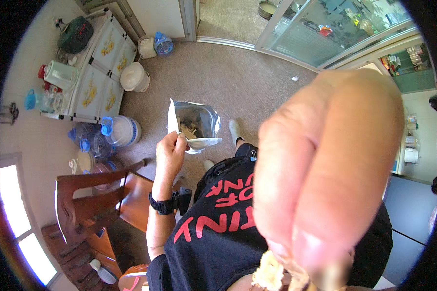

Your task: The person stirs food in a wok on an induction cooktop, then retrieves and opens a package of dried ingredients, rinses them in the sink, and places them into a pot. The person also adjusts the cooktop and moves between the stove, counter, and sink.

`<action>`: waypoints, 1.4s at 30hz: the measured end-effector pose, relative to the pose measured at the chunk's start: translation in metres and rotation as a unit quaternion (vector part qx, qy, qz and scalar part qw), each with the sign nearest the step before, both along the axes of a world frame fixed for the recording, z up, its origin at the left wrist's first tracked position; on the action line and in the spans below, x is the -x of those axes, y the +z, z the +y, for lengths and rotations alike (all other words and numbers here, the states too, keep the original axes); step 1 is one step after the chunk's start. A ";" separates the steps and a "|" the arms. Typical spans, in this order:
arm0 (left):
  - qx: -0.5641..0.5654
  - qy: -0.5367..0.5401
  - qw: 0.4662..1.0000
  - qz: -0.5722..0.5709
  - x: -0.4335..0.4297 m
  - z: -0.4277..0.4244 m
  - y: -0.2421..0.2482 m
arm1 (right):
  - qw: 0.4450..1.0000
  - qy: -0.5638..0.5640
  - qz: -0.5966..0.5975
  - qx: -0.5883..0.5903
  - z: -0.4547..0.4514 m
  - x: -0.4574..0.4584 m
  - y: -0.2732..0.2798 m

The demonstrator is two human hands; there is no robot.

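Note:
My left hand point(170, 154) grips the near rim of an open pouch point(213, 120), with the thumb on top. The pouch has a silvery lining and a white outer side. Light brown, shredded-looking pieces point(188, 130) lie inside it. My right hand point(327, 156) is very close to the camera and fills much of the right side. Its fingers pinch a pale, crumbly piece of food point(268, 271) near the bottom of the view. The fingertips are partly blurred, and the thumb is mostly hidden.
A wooden chair point(91, 203) stands at my left. Beyond it are large water bottles point(122, 131), a white lidded bucket point(134, 78) and a flower-patterned cabinet point(98, 87). A glass sliding door point(324, 36) is ahead to the right; a small white scrap point(295, 78) lies on the floor.

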State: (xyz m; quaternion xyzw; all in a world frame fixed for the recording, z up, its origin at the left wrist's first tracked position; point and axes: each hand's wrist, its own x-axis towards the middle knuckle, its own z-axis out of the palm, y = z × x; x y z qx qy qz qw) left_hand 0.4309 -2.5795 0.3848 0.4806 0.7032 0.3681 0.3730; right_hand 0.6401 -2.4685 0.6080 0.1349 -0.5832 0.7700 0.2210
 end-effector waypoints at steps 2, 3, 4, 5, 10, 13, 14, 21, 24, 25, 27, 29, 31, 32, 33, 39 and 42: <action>0.016 -0.010 1.000 0.024 -0.004 0.024 0.000 | 0.999 0.046 -0.016 0.007 0.033 -0.022 0.001; 0.015 -0.012 0.999 0.036 -0.008 0.037 -0.001 | 0.999 0.017 -0.027 0.003 0.049 -0.034 -0.004; 0.016 -0.016 0.999 0.047 -0.012 0.052 -0.003 | 0.999 -0.012 -0.039 0.000 0.065 -0.048 -0.011; 0.013 -0.018 0.998 0.057 -0.015 0.067 -0.005 | 0.994 -0.093 -0.054 -0.014 0.081 -0.057 -0.025; -0.082 -0.063 0.980 0.171 -0.039 0.139 -0.006 | 0.927 -0.219 -0.132 0.273 0.195 -0.101 -0.102; -0.149 -0.025 0.985 0.088 -0.057 0.178 -0.003 | 0.908 -0.181 -0.094 0.367 0.253 -0.128 -0.142; -0.146 0.011 0.989 0.008 -0.061 0.190 -0.001 | 0.901 -0.172 -0.082 0.390 0.268 -0.133 -0.152; -0.101 0.129 0.956 -0.242 -0.067 0.296 0.008 | 0.889 -0.208 -0.078 0.400 0.369 -0.138 -0.184; -0.092 0.110 0.955 -0.260 -0.065 0.347 -0.002 | 0.863 -0.332 -0.140 0.354 0.407 -0.128 -0.189; -0.073 0.095 0.954 -0.276 -0.063 0.366 -0.005 | 0.851 -0.381 -0.158 0.325 0.422 -0.124 -0.191; -0.082 0.047 0.955 -0.280 -0.061 0.408 -0.013 | 0.834 -0.439 -0.184 0.280 0.455 -0.119 -0.193; -0.053 0.007 0.956 -0.289 -0.056 0.451 -0.016 | 0.817 -0.468 -0.189 0.278 0.486 -0.114 -0.197; -0.035 -0.048 0.964 -0.259 -0.053 0.498 -0.015 | 0.806 -0.468 -0.180 0.314 0.522 -0.117 -0.201; -0.008 -0.079 0.958 -0.275 -0.049 0.516 -0.013 | 0.849 -0.401 -0.144 0.313 0.535 -0.127 -0.202; 0.018 -0.120 0.956 -0.268 -0.046 0.536 -0.011 | 0.832 -0.401 -0.164 0.346 0.547 -0.136 -0.204; -0.104 -0.174 0.975 -0.090 -0.066 0.672 -0.018 | 0.792 -0.409 -0.191 0.411 0.595 -0.193 -0.230; -0.077 -0.140 0.977 -0.140 -0.082 0.740 -0.021 | 0.709 -0.490 -0.229 0.452 0.625 -0.219 -0.240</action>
